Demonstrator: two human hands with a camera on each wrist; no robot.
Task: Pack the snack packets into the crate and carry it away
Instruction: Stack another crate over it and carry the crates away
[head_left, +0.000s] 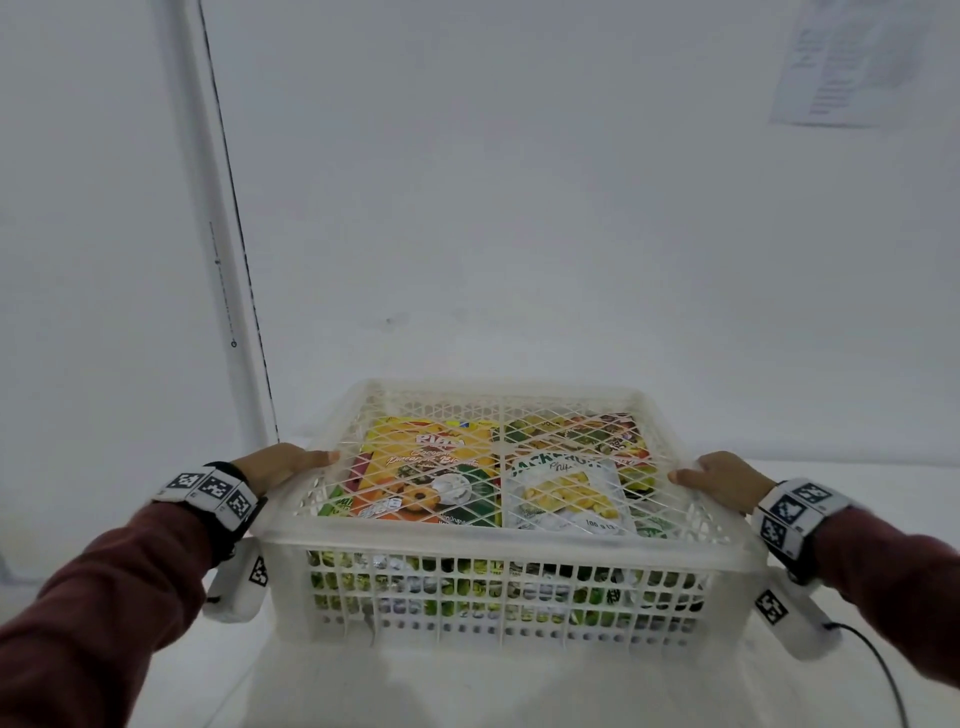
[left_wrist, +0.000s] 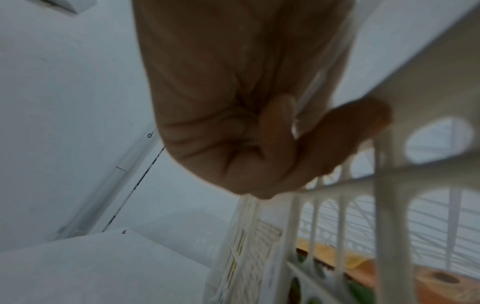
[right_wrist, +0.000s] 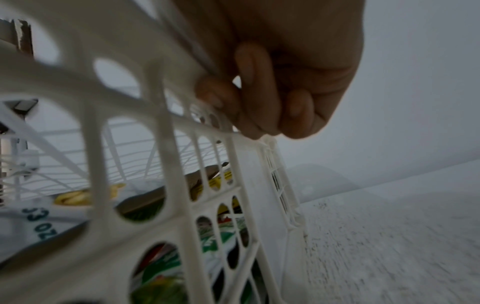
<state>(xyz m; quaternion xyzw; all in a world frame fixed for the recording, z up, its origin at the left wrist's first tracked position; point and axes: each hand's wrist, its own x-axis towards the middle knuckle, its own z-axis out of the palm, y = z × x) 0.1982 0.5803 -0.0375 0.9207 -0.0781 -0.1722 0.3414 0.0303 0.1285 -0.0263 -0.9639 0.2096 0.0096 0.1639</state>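
The white lattice crate (head_left: 498, 525) sits dead centre in front of us, long axis running left-right, so its two short ends face our hands. It's packed: snack packets (head_left: 431, 467) lie flat inside under what looks like a lattice lid, jackfruit-chips packet (head_left: 566, 493) on the right half. Whether the crate rests on the white worktop (head_left: 857, 473) or is just clear of it, we can't tell.

Our left hand (head_left: 280, 465) is on the left end rim, our right hand (head_left: 719, 480) on the right end rim, equally near. In both wrist views the fingers (left_wrist: 280, 131) of the left and the fingers (right_wrist: 255, 82) of the right curl under the rim lip, thumbs on top, both holding the crate.

Our read: packing is done, carry is next. Load sits between the hands, so we lift level. The wall behind is close, so we back away toward us.
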